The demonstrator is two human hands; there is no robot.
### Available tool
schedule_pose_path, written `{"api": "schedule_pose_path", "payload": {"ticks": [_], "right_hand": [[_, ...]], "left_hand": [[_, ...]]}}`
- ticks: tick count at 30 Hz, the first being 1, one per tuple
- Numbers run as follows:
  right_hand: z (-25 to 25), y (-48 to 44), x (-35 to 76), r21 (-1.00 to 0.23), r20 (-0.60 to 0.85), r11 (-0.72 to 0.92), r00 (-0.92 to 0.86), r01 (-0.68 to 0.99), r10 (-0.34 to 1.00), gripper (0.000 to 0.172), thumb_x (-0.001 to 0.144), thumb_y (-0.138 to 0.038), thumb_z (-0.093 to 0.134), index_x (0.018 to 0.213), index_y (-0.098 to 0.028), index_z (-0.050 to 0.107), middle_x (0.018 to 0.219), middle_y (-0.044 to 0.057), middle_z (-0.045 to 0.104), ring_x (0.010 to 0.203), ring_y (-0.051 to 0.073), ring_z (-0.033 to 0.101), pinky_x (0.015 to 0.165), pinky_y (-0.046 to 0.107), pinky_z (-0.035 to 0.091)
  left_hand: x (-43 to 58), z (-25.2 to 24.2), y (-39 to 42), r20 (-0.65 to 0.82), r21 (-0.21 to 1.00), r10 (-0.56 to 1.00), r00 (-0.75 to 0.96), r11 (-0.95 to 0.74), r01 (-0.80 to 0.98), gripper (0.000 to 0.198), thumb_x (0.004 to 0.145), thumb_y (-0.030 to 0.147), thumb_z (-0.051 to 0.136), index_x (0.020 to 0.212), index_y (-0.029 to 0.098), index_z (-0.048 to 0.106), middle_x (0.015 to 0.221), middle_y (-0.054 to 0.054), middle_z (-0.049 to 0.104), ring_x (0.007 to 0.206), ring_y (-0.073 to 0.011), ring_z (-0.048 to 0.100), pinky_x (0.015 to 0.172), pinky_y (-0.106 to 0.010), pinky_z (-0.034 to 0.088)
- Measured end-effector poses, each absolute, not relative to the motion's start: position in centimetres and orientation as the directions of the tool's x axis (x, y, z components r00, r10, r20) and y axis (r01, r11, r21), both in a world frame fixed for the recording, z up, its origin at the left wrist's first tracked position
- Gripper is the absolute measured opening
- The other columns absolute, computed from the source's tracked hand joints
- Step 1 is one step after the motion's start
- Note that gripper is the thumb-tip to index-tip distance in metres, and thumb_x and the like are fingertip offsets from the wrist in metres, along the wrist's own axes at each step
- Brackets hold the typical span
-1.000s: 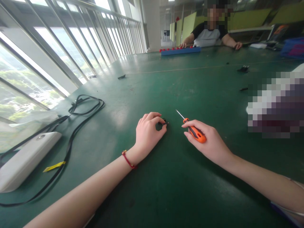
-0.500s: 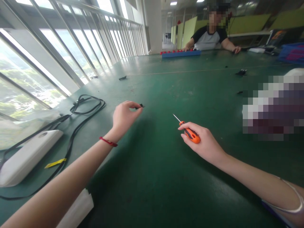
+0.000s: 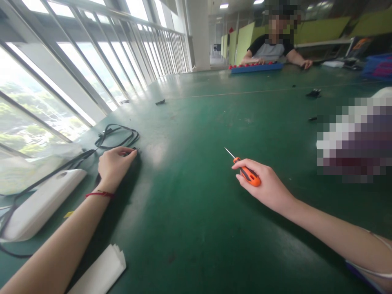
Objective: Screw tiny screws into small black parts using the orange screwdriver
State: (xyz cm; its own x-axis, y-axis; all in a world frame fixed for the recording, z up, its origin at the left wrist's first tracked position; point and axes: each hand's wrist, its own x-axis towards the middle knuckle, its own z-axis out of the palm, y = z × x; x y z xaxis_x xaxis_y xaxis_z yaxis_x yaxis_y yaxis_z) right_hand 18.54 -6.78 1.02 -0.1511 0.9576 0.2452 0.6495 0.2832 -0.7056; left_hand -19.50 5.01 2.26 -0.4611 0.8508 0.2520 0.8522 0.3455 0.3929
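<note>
My left hand rests low on the green table at the left, fingers pinched on a small black part beside a coiled black cable. A red string bracelet circles that wrist. My right hand lies on the table right of centre, closed round an orange-handled screwdriver whose thin metal shaft points up and to the left.
A white oblong device lies at the left edge, and folded white paper sits by my left forearm. Another person sits at the far end behind a blue tray with red pieces. Small black parts dot the far table. Railings line the left.
My left hand lifted the small black part from beside the screwdriver and carried it left, down to the table near the black cable. My right hand stayed nearly still with the screwdriver.
</note>
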Motion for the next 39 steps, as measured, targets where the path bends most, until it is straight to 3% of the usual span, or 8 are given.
{"api": "schedule_pose_path", "payload": {"ticks": [6,12,39], "right_hand": [[1.1,-6.8,18.5,-0.680,0.257,0.299,-0.164,0.670,0.952,0.014,0.084,-0.024,0.056,0.096,-0.022,0.062,0.096,0.002,0.069,0.076,0.016,0.065,0.069,0.029,0.050],[1.1,-6.8,18.6,-0.672,0.264,0.313,-0.178,0.671,0.948,0.015,0.084,-0.023,0.056,0.097,-0.023,0.062,0.099,0.003,0.069,0.080,0.018,0.066,0.072,0.031,0.051],[1.2,-6.8,18.6,-0.653,0.269,0.317,-0.181,0.688,0.946,0.015,0.082,-0.023,0.056,0.096,-0.023,0.062,0.093,0.003,0.069,0.070,0.017,0.065,0.063,0.029,0.050]], "left_hand": [[-20.8,2.6,4.8,0.344,0.511,0.831,-0.437,0.225,0.829,0.032,0.072,0.039,0.065,0.095,0.019,0.075,0.075,-0.001,0.072,0.080,-0.0199,0.066,0.072,-0.024,0.044],[-21.8,2.6,4.6,0.289,0.543,0.869,-0.401,0.196,0.817,0.034,0.070,0.041,0.068,0.095,0.018,0.074,0.064,0.002,0.069,0.077,-0.0200,0.064,0.069,-0.024,0.042],[-21.7,2.3,4.6,0.270,0.483,0.891,-0.364,0.202,0.852,0.036,0.070,0.046,0.067,0.095,0.021,0.074,0.074,0.002,0.071,0.075,-0.0180,0.060,0.065,-0.023,0.040]]}}
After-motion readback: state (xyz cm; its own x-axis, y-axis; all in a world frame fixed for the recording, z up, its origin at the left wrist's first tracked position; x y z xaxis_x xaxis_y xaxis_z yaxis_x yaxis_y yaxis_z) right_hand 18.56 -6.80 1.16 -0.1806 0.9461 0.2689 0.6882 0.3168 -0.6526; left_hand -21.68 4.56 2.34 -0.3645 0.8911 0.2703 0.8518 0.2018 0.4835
